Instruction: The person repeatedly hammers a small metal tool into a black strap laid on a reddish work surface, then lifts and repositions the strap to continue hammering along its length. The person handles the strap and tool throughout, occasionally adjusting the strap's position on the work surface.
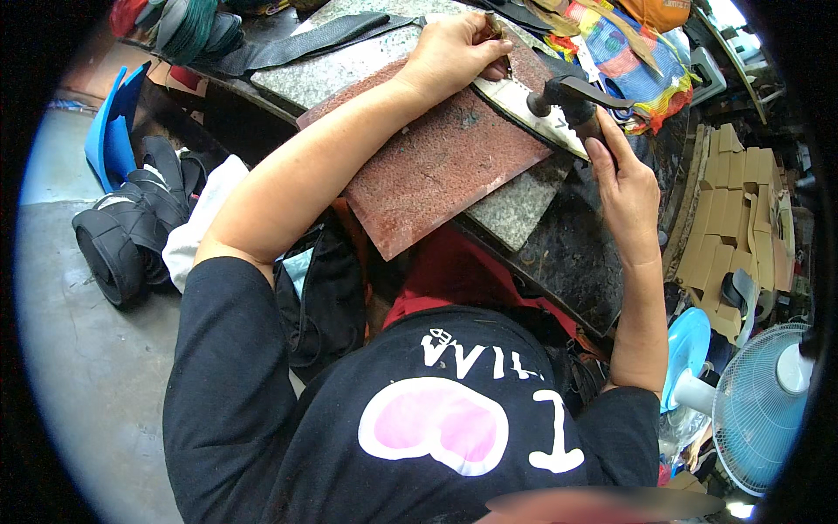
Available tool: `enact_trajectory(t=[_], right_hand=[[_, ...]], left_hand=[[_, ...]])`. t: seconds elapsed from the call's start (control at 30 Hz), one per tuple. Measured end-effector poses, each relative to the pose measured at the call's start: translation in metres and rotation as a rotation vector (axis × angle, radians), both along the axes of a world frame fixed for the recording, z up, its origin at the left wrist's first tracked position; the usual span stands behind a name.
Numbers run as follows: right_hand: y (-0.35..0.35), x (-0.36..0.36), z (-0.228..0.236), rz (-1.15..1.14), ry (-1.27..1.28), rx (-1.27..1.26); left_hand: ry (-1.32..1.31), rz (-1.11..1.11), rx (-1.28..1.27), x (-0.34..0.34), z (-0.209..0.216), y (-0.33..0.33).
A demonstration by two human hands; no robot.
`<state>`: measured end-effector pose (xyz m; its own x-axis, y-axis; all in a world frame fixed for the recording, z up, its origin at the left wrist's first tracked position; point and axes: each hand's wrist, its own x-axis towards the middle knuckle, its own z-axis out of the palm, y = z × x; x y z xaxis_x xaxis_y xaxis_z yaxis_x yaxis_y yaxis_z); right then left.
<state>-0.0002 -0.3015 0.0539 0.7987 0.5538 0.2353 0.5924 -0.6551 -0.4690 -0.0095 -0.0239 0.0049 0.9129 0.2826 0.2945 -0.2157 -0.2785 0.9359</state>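
My right hand [624, 179] is closed around the handle of a dark hammer [572, 94]. Its round face points left, above a white strip [520, 106] with a black edge. This strip lies on a reddish, rough square slab [436, 166]. At the slab's far edge, my left hand [458, 54] has thumb and fingers pinched together beside the strip's far end. A small brownish thing shows at those fingertips, too little of it to name. Hammer and left fingers are apart.
Under the slab is a speckled grey stone [515, 210] on a dark workbench. A black strap [332, 39] runs along the far left; a colourful bag [624, 52] lies far right. Cardboard pieces [729, 210] and a fan [768, 402] stand right. Black rolls [131, 227] sit left.
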Motion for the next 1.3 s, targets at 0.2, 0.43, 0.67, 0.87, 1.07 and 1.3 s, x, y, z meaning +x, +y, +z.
enact_trajectory(t=[0.2, 0.43, 0.67, 0.87, 1.07, 1.3], right_hand=[[-0.003, 0.008, -0.006, -0.005, 0.013, 0.015], [0.004, 0.002, 0.077, 0.187, -0.061, 0.729], [0.010, -0.001, 0.042, 0.060, 0.211, 0.341], [-0.007, 0.003, 0.010, 0.044, -0.090, 0.017], [-0.007, -0.002, -0.003, -0.040, -0.061, -0.014], [-0.009, 0.000, 0.002, -0.028, -0.055, -0.008]], left_hand=[[-0.103, -0.014, 0.259, -0.008, 0.010, -0.006], [-0.366, 0.019, 0.688, -0.017, 0.021, -0.015], [-0.419, 0.019, 0.803, -0.016, 0.021, -0.022], [-0.272, 0.088, 0.508, -0.007, 0.007, -0.012], [0.154, -0.118, -0.430, 0.004, -0.005, 0.000], [0.063, -0.103, -0.138, -0.005, 0.003, -0.004]])
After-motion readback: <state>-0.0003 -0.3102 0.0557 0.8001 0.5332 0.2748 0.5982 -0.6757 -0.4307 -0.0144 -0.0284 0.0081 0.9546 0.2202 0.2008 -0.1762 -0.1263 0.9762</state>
